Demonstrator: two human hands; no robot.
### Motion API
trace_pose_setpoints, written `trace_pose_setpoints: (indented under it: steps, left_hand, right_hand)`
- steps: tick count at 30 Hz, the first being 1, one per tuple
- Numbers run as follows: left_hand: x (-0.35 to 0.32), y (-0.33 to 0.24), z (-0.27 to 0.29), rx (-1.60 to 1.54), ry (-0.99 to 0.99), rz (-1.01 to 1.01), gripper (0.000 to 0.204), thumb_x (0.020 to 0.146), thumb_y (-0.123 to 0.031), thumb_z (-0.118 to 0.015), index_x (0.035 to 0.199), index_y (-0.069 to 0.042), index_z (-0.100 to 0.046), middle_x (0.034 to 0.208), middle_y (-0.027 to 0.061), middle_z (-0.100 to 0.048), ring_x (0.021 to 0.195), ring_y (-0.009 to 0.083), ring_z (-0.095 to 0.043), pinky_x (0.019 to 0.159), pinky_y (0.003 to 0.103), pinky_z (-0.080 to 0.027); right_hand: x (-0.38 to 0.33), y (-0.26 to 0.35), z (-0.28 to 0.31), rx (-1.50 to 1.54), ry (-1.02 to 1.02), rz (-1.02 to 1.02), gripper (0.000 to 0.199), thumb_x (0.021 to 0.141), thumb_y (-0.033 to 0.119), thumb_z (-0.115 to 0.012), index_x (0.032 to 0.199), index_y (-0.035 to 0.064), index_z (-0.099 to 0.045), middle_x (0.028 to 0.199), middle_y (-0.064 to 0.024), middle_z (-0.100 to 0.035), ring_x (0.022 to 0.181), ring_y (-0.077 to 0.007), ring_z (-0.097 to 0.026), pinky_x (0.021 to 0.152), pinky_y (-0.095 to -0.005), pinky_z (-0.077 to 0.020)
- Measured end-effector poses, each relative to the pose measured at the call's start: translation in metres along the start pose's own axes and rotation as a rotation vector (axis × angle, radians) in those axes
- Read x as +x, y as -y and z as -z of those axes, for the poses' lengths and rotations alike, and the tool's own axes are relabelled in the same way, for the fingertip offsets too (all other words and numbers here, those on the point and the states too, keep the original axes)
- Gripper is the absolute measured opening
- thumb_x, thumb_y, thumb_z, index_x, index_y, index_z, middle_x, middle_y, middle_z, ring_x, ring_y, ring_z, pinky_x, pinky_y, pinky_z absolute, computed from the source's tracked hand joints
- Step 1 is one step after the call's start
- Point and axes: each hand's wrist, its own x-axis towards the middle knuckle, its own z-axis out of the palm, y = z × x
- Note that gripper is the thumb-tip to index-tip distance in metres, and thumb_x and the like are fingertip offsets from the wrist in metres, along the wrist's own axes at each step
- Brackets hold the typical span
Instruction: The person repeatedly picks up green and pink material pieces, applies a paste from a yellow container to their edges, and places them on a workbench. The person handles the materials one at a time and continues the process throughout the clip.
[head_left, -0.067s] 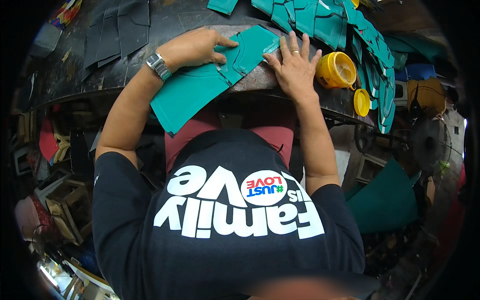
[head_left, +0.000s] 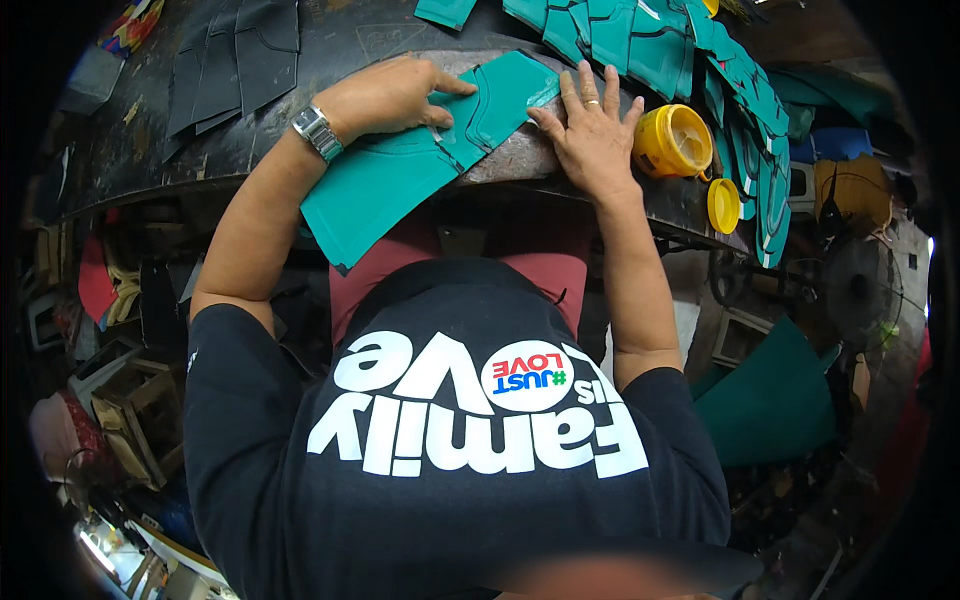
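Note:
A green sheet panel [head_left: 380, 197] with black seam-like lines lies slantwise on the worn pale board [head_left: 512, 160] at the table's front edge, its lower left corner hanging over my lap. My left hand [head_left: 392, 97], with a metal watch above it, rests on the panel; its index finger and thumb are apart and press the green surface, while the other fingers are partly hidden. At the panel's right end my right hand [head_left: 592, 142] spreads its fingers, a ring on one, with the thumb at the panel's edge. Neither hand grips anything.
Right of my right hand stands an open yellow tub [head_left: 675, 140] of pale paste, its yellow lid [head_left: 723, 205] beside it. Overlapping green pieces [head_left: 625, 40] run along the table's back and right side. Black panels [head_left: 235, 65] lie at the left. A fan [head_left: 862, 285] stands at the right.
My right hand has shifted very slightly to the right. The left hand and the green panel look unmoved.

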Motion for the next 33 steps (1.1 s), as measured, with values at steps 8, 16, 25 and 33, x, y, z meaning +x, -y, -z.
trace_pose_setpoints:
  steps: [8,16,25,33]
  left_hand:
    - [0.000,0.000,-0.001,0.008,0.009,-0.011,0.050,0.088,-0.020,-0.071,0.135,-0.012,-0.061,0.114,0.0228,-0.068,0.100,0.0366,-0.067,0.090,0.041,-0.051]
    - [-0.001,-0.001,-0.002,-0.022,0.019,0.033,0.049,0.086,-0.021,-0.071,0.134,-0.012,-0.062,0.120,0.0217,-0.066,0.111,0.0378,-0.063,0.098,0.043,-0.048]
    - [0.001,0.000,-0.004,0.001,0.010,0.041,0.048,0.086,-0.020,-0.072,0.133,-0.014,-0.063,0.113,0.0229,-0.068,0.104,0.0379,-0.066,0.092,0.043,-0.049]
    - [-0.012,0.002,-0.012,-0.055,-0.105,-0.004,0.048,0.089,-0.017,-0.070,0.136,-0.017,-0.061,0.095,0.0209,-0.071,0.071,0.0230,-0.062,0.073,0.036,-0.050]
  right_hand:
    - [0.003,-0.029,-0.002,-0.047,0.142,0.171,0.069,0.096,0.068,-0.036,0.157,0.0366,-0.026,0.165,-0.0065,-0.020,0.154,-0.0333,-0.008,0.117,-0.0665,-0.0077]
    - [-0.023,0.003,0.019,0.080,0.141,0.365,0.074,0.091,0.072,-0.041,0.155,0.0368,-0.031,0.164,-0.0100,-0.023,0.153,-0.0350,-0.010,0.116,-0.0686,-0.0082]
    - [-0.039,0.036,0.045,0.293,0.148,0.400,0.077,0.089,0.073,-0.046,0.150,0.0246,-0.043,0.162,-0.0154,-0.026,0.152,-0.0361,-0.012,0.116,-0.0679,-0.0081]
    - [-0.033,-0.083,0.103,0.620,-0.303,-0.049,0.028,0.098,0.033,-0.058,0.105,0.0141,-0.077,0.106,-0.0112,-0.069,0.105,-0.0273,-0.061,0.089,-0.0384,-0.0489]
